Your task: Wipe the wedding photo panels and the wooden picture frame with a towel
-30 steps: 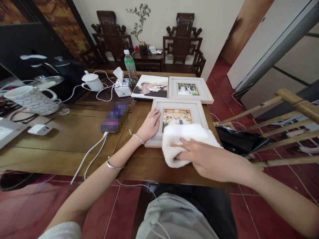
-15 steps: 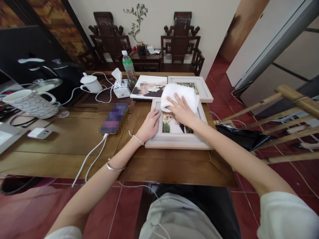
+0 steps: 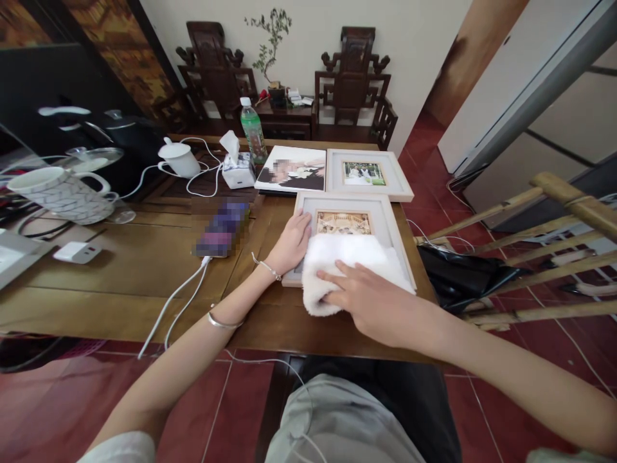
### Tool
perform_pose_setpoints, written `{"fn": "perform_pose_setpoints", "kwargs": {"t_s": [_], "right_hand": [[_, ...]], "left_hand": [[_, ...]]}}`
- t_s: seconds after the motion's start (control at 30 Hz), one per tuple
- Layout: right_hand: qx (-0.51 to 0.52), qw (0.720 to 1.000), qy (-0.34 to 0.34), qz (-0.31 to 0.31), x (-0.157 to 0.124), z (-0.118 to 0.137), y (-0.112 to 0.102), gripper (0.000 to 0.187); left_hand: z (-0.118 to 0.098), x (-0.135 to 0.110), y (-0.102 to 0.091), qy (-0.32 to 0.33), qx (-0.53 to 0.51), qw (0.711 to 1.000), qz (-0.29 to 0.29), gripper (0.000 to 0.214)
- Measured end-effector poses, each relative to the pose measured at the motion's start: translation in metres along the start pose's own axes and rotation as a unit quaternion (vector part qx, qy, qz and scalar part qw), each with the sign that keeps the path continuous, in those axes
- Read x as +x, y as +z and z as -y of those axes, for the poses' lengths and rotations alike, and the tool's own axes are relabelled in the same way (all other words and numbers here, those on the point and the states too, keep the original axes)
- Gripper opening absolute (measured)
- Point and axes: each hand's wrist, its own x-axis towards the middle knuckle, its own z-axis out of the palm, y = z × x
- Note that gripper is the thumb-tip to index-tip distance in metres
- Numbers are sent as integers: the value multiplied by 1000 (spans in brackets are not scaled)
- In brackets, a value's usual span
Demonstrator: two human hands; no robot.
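Observation:
A light wooden picture frame (image 3: 398, 241) lies flat on the table, with part of its photo showing in the upper half. My left hand (image 3: 292, 243) holds the frame's left edge, fingers bent over the rim. A folded white towel (image 3: 332, 254) covers the lower part of the frame and hangs past its near edge. Spread over that towel, my right hand (image 3: 359, 292) grips and presses it down; the thumb is partly hidden. Just beyond, a second framed photo (image 3: 402, 183) and a white-bordered picture (image 3: 294, 154) lie side by side.
On the table (image 3: 154, 289) to the left are a phone (image 3: 222, 230) on a white cable, a tissue box (image 3: 238, 170), a bottle (image 3: 253, 132), a lidded cup (image 3: 178, 159), a patterned mug (image 3: 62, 196) and a charger (image 3: 77, 252). A bamboo chair (image 3: 573, 199) stands at the right.
My right hand has drawn the towel from the frame's top down to its near edge, uncovering the upper photo and the frame behind. My left hand stays on the left rim.

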Motion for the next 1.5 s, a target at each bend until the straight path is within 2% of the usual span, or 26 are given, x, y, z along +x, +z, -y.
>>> {"fn": "perform_pose_setpoints", "kwargs": {"t_s": [0.13, 0.27, 0.47, 0.6, 0.73, 0.9, 1.0, 1.1, 1.33, 1.4, 1.5], "right_hand": [[-46, 998, 24, -39, 22, 0, 12, 49], [-109, 987, 61, -97, 62, -33, 27, 40], [-173, 966, 79, -178, 112, -92, 21, 34], [-176, 961, 118, -177, 125, -110, 13, 32], [-178, 959, 156, -157, 107, -121, 11, 33], [-193, 949, 218, -117, 56, -152, 6, 40], [-207, 948, 225, -84, 26, -162, 3, 46], [-216, 955, 193, -59, -2, -144, 6, 45], [-132, 981, 144, -17, -63, -46, 5, 43], [-107, 984, 140, -3, -69, -34, -2, 46], [-103, 978, 181, 19, -61, -41, -10, 48]], "left_hand": [[-7, -1, -4, -52, -64, 996, -40, 48], [-10, -4, -5, -65, -90, 992, -64, 54], [-7, -5, -4, -34, -53, 998, -26, 55], [0, -4, -4, 3, -19, 1000, -8, 51], [5, -3, -4, 9, -10, 1000, 1, 49], [7, -4, -2, 11, -17, 1000, -13, 49], [6, -4, -2, 16, -16, 1000, -17, 49], [5, -4, -2, 16, -7, 1000, -17, 49], [8, -5, 0, 19, 0, 1000, -16, 51], [10, -4, 1, 21, 7, 1000, -10, 49], [12, -3, 2, 28, 20, 999, 5, 46]]}}
